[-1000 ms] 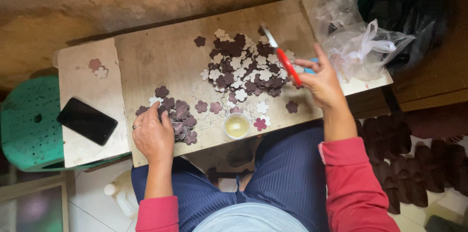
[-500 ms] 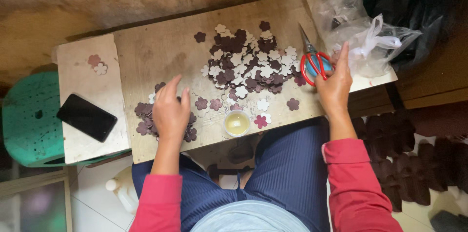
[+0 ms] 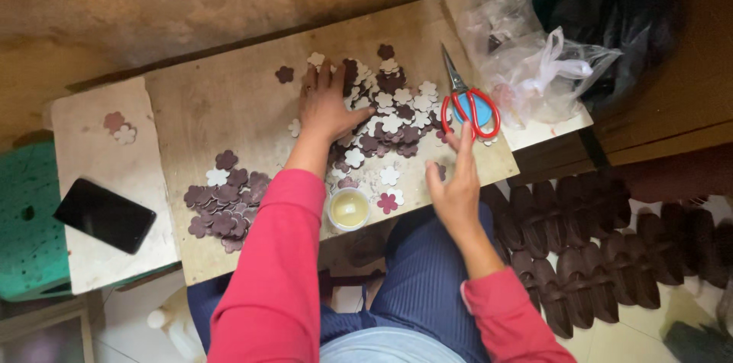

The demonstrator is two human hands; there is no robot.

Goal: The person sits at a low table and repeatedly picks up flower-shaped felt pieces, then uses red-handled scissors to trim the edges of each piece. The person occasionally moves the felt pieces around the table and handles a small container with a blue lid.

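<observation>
Flower cutouts [image 3: 385, 115], maroon and white, lie heaped at twelve o'clock on the tabletop [image 3: 221, 103]. The left hand [image 3: 327, 107] rests flat on the heap's left edge, fingers spread over the pieces, gripping nothing that shows. The right hand [image 3: 456, 183] hovers open at five o'clock from the heap, fingers apart and empty, just below the red-handled scissors [image 3: 467, 103], which lie untouched at three o'clock from the heap.

A second, smaller pile [image 3: 223, 203] of mostly maroon flowers sits well apart at eight o'clock, looking sorted or stacked. A few loose flowers lie near the small round cup [image 3: 350, 208] of pale liquid, at the tabletop's near edge. Two more flowers [image 3: 118, 128] rest on the side board at nine o'clock, above a dark phone [image 3: 104, 215]. A crumpled plastic bag [image 3: 527, 58] sits at two o'clock.

Judging by the piles, the work seems partly done: a modest share is set aside, while the bigger heap is left unsorted.
</observation>
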